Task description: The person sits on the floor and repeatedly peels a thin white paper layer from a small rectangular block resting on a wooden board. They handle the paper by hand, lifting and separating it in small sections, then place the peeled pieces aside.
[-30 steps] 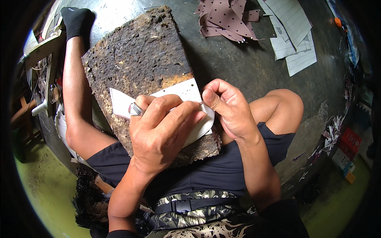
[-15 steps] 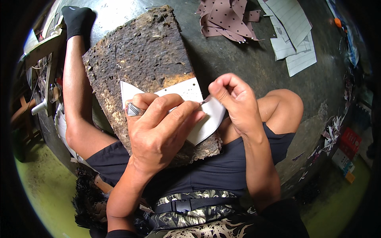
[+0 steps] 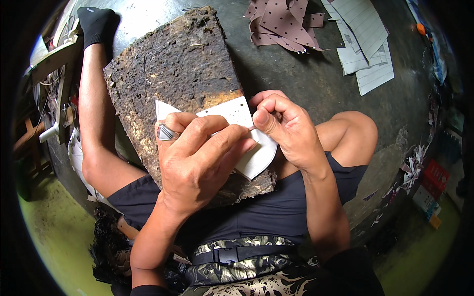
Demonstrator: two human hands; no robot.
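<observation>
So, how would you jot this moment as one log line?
Left hand: over white piece | right hand: at thin strip between hands | beneath: rough dark board | on floor: pink spotted pieces, lined sheets

A person's left hand (image 3: 190, 155) and right hand (image 3: 291, 130) crowd together at the center of the frame, barring the way across a white piece (image 3: 259, 155). A rough, dark block (image 3: 168, 64) offers open surface toward upper left. Floor (image 3: 316, 79) gives passage to its right, hemmed by dotted mauve scraps (image 3: 280, 22) above, lined papers (image 3: 363, 27) at upper right and a bent knee (image 3: 348, 133) below.
</observation>
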